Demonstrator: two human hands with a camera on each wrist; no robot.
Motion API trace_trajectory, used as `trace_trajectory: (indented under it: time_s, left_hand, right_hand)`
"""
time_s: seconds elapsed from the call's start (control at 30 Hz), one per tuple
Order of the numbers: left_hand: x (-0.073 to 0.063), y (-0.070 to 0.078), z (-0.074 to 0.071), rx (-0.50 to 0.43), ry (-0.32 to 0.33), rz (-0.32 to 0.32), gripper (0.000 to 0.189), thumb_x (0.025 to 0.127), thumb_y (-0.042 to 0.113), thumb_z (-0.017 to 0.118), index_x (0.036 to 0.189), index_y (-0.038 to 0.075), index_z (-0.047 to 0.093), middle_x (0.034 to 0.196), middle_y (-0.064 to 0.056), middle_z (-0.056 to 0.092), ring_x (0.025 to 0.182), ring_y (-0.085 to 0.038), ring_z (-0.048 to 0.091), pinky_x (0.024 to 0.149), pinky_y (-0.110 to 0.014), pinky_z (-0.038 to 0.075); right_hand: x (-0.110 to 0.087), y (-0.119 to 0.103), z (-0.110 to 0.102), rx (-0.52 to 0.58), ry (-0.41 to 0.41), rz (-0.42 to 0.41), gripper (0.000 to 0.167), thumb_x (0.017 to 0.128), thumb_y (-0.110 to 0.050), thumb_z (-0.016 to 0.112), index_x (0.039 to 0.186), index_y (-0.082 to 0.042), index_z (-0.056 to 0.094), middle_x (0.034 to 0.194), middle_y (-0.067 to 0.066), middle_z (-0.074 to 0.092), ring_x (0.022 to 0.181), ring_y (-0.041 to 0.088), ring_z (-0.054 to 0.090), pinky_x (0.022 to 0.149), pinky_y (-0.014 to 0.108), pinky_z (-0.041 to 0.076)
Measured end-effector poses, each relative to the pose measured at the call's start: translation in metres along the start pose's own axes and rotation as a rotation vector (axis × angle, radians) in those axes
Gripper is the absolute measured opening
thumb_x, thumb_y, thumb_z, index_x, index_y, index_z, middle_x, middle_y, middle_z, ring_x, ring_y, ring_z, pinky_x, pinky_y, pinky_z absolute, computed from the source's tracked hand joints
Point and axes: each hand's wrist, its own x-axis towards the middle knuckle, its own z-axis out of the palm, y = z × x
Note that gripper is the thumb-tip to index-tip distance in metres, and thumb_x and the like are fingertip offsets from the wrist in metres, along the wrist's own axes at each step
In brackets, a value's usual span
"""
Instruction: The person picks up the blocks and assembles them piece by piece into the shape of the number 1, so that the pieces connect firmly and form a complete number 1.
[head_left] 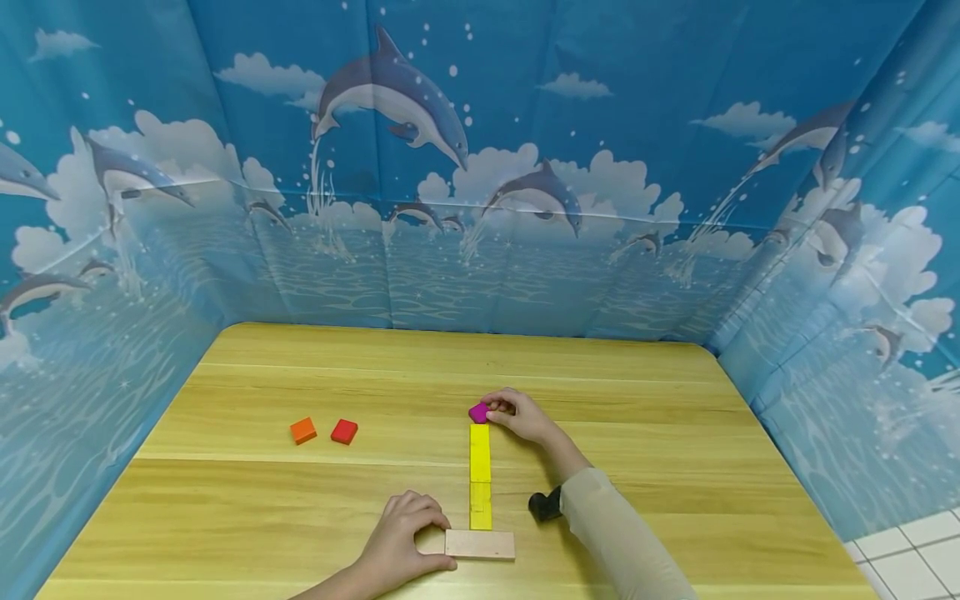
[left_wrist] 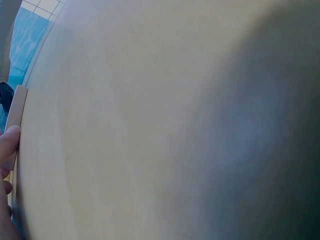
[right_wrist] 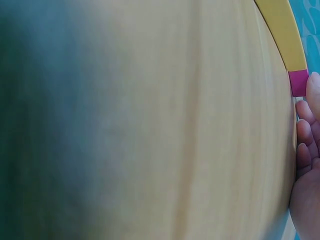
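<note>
Two yellow blocks [head_left: 480, 454] lie end to end in a straight column on the table. Across the column's near end lies a pale wooden block [head_left: 480, 545], forming a T. My left hand [head_left: 401, 537] pinches the left end of this block, thumb on the near side and fingers on the far side. In the left wrist view the thumb [left_wrist: 10, 142] presses against the pale block. At the column's far end, my right hand [head_left: 521, 415] pinches a small purple block [head_left: 478, 412] between thumb and fingertips. The right wrist view shows the purple block [right_wrist: 298, 83] right against the yellow one.
An orange block [head_left: 303, 431] and a red block [head_left: 344, 432] lie apart on the table's left side. A black piece [head_left: 545, 505] shows beside the right sleeve. Dolphin-printed curtains [head_left: 465, 250] surround the wooden table [head_left: 240, 517] at the back and sides.
</note>
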Motion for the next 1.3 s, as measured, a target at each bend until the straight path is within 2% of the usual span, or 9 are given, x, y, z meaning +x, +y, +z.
trace_trajectory:
  time_s: [0.13, 0.33, 0.6, 0.87, 0.93, 1.0, 1.1, 1.23, 1.3]
  left_hand:
    - [0.0, 0.0, 0.0, 0.001, -0.001, -0.001, 0.035, 0.062, 0.053, 0.076, 0.083, 0.029, 0.061, 0.089, 0.024, 0.053, 0.084, 0.001, 0.042, 0.082, -0.028, 0.031]
    - [0.001, 0.001, 0.0, 0.002, -0.002, 0.002, 0.035, 0.061, 0.052, 0.076, 0.083, 0.029, 0.061, 0.089, 0.024, 0.053, 0.084, 0.001, 0.042, 0.082, -0.028, 0.031]
    - [0.001, 0.001, 0.0, -0.002, 0.003, 0.005, 0.036, 0.06, 0.052, 0.077, 0.082, 0.028, 0.061, 0.087, 0.023, 0.053, 0.084, 0.0, 0.043, 0.081, -0.028, 0.032]
    - [0.002, 0.003, -0.001, 0.012, -0.024, -0.009, 0.04, 0.06, 0.054, 0.076, 0.085, 0.027, 0.062, 0.089, 0.022, 0.053, 0.087, -0.001, 0.044, 0.083, -0.03, 0.032]
    - [0.002, 0.003, -0.002, 0.011, -0.026, -0.008, 0.041, 0.06, 0.055, 0.076, 0.086, 0.027, 0.062, 0.09, 0.022, 0.053, 0.088, -0.001, 0.044, 0.084, -0.031, 0.032]
    - [0.002, 0.003, -0.002, 0.0, -0.02, -0.001, 0.041, 0.061, 0.055, 0.075, 0.088, 0.026, 0.062, 0.091, 0.022, 0.053, 0.089, -0.002, 0.045, 0.084, -0.032, 0.032]
    - [0.002, 0.002, -0.003, -0.031, 0.002, 0.028, 0.038, 0.066, 0.051, 0.075, 0.09, 0.025, 0.062, 0.093, 0.021, 0.054, 0.09, -0.002, 0.045, 0.083, -0.032, 0.032]
    - [0.001, 0.002, -0.006, -0.101, 0.041, 0.06, 0.03, 0.072, 0.04, 0.074, 0.093, 0.022, 0.062, 0.096, 0.017, 0.056, 0.093, -0.004, 0.047, 0.084, -0.033, 0.032]
    - [0.001, 0.001, -0.006, -0.136, 0.063, 0.063, 0.026, 0.075, 0.033, 0.072, 0.096, 0.02, 0.063, 0.098, 0.014, 0.058, 0.093, -0.005, 0.047, 0.083, -0.034, 0.032]
  right_hand:
    - [0.0, 0.0, 0.0, -0.008, -0.005, -0.015, 0.027, 0.09, -0.013, 0.057, 0.114, -0.001, 0.06, 0.093, 0.006, 0.054, 0.08, 0.015, 0.047, 0.07, 0.026, 0.041]
    - [-0.001, 0.001, 0.0, 0.012, -0.005, -0.047, 0.028, 0.09, -0.01, 0.057, 0.114, 0.004, 0.058, 0.096, 0.014, 0.056, 0.083, 0.021, 0.048, 0.071, 0.031, 0.04]
    - [-0.002, 0.0, -0.002, 0.002, -0.021, -0.02, 0.029, 0.09, -0.017, 0.057, 0.116, -0.002, 0.059, 0.095, 0.005, 0.055, 0.08, 0.015, 0.046, 0.071, 0.026, 0.039]
    - [-0.004, 0.0, -0.003, 0.002, -0.028, -0.024, 0.03, 0.091, -0.017, 0.057, 0.117, -0.002, 0.058, 0.098, 0.007, 0.055, 0.083, 0.016, 0.046, 0.073, 0.028, 0.039]
    - [-0.008, -0.01, -0.006, 0.014, -0.038, -0.02, 0.03, 0.091, -0.013, 0.056, 0.118, 0.001, 0.057, 0.099, 0.011, 0.055, 0.084, 0.019, 0.045, 0.074, 0.03, 0.038]
    - [-0.011, -0.022, -0.009, 0.026, -0.048, -0.03, 0.031, 0.091, -0.009, 0.055, 0.118, 0.006, 0.055, 0.1, 0.016, 0.054, 0.084, 0.022, 0.045, 0.075, 0.033, 0.038]
    - [-0.011, -0.021, -0.01, 0.029, -0.05, -0.032, 0.031, 0.09, -0.008, 0.056, 0.118, 0.007, 0.054, 0.1, 0.018, 0.054, 0.085, 0.023, 0.045, 0.075, 0.034, 0.038]
    - [-0.003, -0.001, -0.004, 0.006, -0.038, -0.02, 0.031, 0.09, -0.016, 0.058, 0.117, -0.001, 0.057, 0.098, 0.008, 0.054, 0.084, 0.018, 0.045, 0.074, 0.03, 0.039]
    - [-0.002, 0.0, -0.004, 0.009, -0.041, -0.02, 0.031, 0.09, -0.016, 0.059, 0.117, -0.002, 0.058, 0.098, 0.008, 0.054, 0.084, 0.017, 0.046, 0.074, 0.029, 0.039]
